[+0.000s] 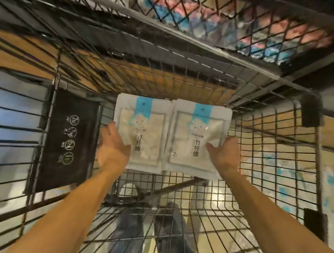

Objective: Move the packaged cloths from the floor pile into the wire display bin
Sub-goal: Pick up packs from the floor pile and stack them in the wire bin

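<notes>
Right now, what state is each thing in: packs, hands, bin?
Left pack: flat in the bin, held at its left edge, beside the right pack.
Right pack: flat, held at its right edge.
Left hand: grips the left pack.
Right hand: grips the right pack.
Bin: only these two packs visible inside.

Glossy clear-plastic packs (170, 136) of nubbly cream cloth; dark matt metal wire bin (259, 152).
</notes>
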Demonstrator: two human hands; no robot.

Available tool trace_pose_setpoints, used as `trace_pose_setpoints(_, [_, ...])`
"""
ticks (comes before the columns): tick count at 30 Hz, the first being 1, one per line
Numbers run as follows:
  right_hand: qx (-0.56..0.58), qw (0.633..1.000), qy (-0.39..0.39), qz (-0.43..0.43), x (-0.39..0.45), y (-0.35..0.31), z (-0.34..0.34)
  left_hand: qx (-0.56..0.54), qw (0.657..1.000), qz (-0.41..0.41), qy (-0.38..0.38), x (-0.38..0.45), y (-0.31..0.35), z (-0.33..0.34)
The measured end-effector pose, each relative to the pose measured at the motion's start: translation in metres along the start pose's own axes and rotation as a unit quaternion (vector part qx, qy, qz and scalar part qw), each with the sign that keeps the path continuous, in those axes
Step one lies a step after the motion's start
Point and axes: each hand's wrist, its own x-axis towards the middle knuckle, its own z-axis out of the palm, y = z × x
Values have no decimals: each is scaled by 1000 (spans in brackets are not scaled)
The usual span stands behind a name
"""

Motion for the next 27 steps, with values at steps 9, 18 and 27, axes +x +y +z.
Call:
trace_pose_setpoints(9, [-174,973,8,-151,-15,-26,-45,200,968,149,-29,-13,25,-33])
trace_pose_setpoints(18, [-124,960,-34,-250,-109,-82,-199,204,954,210,67,-106,104,-196])
trace_pose_setpoints(27, [-100,948,45,-300,-210,-99,-358,184,929,287,145,-191,167,-340])
